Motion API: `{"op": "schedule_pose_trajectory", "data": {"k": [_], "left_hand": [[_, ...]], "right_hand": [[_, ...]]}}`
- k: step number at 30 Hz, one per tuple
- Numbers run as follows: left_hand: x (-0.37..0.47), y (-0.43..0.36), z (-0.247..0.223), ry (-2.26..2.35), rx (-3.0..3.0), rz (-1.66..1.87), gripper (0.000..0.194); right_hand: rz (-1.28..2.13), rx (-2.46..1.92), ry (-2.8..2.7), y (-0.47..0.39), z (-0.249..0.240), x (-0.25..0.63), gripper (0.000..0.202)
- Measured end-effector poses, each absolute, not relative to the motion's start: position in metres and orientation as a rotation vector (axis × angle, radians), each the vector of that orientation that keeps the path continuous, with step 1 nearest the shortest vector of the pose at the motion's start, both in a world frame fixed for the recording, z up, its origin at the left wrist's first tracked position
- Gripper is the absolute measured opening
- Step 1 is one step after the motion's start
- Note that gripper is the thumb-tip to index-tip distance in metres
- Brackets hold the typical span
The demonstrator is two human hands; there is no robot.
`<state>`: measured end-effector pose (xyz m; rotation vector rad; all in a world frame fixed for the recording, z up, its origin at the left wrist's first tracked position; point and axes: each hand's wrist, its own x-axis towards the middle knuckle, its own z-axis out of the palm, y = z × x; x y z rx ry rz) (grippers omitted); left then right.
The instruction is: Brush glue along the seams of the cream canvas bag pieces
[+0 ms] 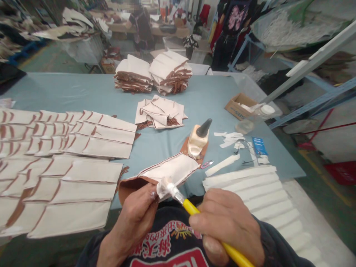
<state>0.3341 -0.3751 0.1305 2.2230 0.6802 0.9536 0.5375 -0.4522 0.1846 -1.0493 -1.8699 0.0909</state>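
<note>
My right hand (228,226) is closed around the yellow handle of a brush (191,207). The brush's whitish, clumped head touches the near edge of a sewn cream-and-brown fabric piece (174,168). Pinching that edge beside the brush head is my left hand (139,207). The piece's brown inner side shows at its gaping left end. Past its far end, a cream plastic bottle (198,142) with a dark nozzle rests on a brown scrap. Small pink thread snips (206,164) lie close by on the blue-green tabletop.
Overlapping rows of cream panels (75,181) cover the left side. Stacked pieces (169,70) stand at the back, with a looser pile (161,111) in front. On the right are pale strips (250,196), a cardboard box (240,105) and a jar (244,124). A person (140,27) is beyond the table.
</note>
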Motion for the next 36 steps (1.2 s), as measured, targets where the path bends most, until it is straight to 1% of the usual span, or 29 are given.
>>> {"op": "schedule_pose_trajectory", "data": {"k": [2, 5, 8, 11, 13, 16, 18, 22, 25, 31, 36], "left_hand": [[0.337, -0.375, 0.132, 0.673, 2.199, 0.947, 0.028], [0.34, -0.375, 0.136, 0.72, 2.126, 0.922, 0.027], [0.341, -0.373, 0.139, 0.797, 2.004, 0.85, 0.024], [0.342, -0.365, 0.142, 0.952, 1.733, 0.692, 0.02], [0.341, -0.358, 0.144, 0.995, 1.528, 0.61, 0.023], [0.339, -0.351, 0.149, 0.914, 1.281, 0.526, 0.031], [0.338, -0.351, 0.154, 0.862, 1.172, 0.472, 0.034], [0.339, -0.357, 0.162, 0.855, 1.092, 0.429, 0.031], [0.34, -0.358, 0.162, 0.86, 1.053, 0.444, 0.029], [0.339, -0.356, 0.155, 0.899, 0.891, 0.45, 0.034], [0.338, -0.354, 0.154, 0.861, 0.831, 0.432, 0.039]], "right_hand": [[0.063, -1.03, -1.899, -0.448, 0.182, 0.539, 0.024], [0.158, -1.001, -1.984, -0.446, 0.178, 0.536, 0.027], [0.243, -1.01, -1.753, -0.447, 0.175, 0.534, 0.032], [0.393, -1.071, -1.528, -0.445, 0.171, 0.538, 0.032], [0.529, -1.055, -1.404, -0.44, 0.166, 0.543, 0.028], [0.639, -0.98, -1.277, -0.431, 0.16, 0.548, 0.027], [0.6, -0.991, -1.327, -0.422, 0.158, 0.55, 0.026], [0.296, -1.057, -1.575, -0.407, 0.163, 0.551, 0.02], [0.185, -1.053, -1.66, -0.404, 0.165, 0.557, 0.019], [0.249, -1.116, -1.454, -0.416, 0.163, 0.564, 0.019], [0.292, -1.087, -1.605, -0.406, 0.164, 0.554, 0.021]]}}
